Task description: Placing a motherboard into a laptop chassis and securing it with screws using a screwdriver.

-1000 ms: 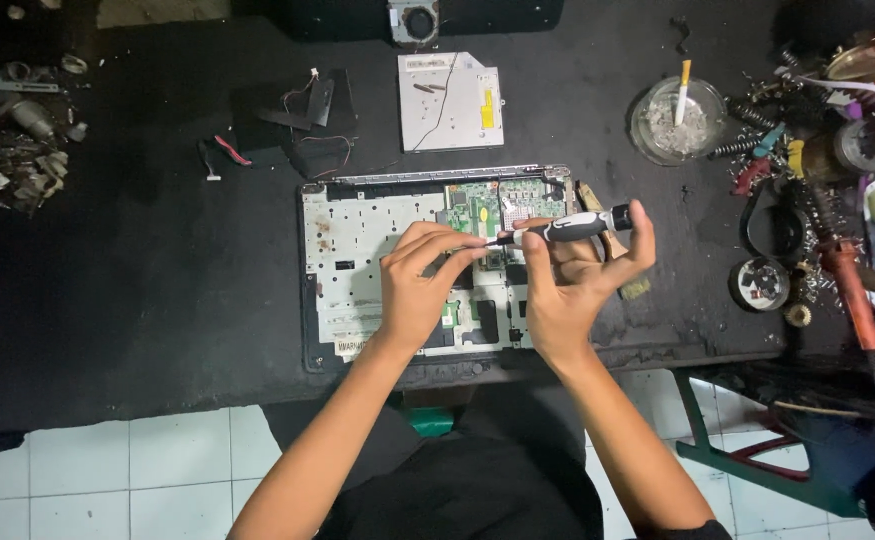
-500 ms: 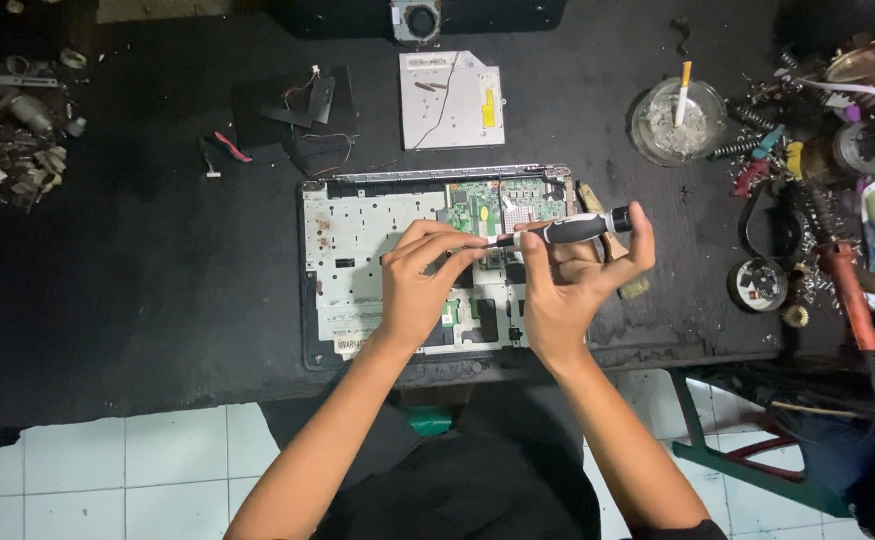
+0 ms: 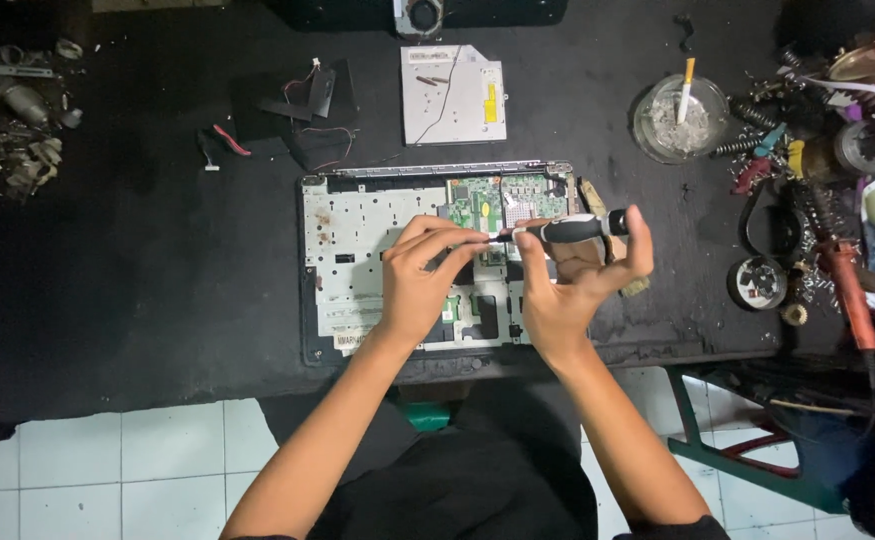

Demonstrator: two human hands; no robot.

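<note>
An opened laptop base with a silver inner frame and a green circuit board lies on the black worktable. My right hand holds a black and white screwdriver level over the laptop, its tip pointing left. My left hand pinches the screwdriver's tip with thumb and forefinger above the middle of the laptop. Whether a bit or screw sits between those fingers is too small to tell.
A silver optical drive lies behind the laptop, small black parts with wires to its left. A glass ashtray stands at the right, beyond it a heap of tools and springs. Scrap parts lie far left.
</note>
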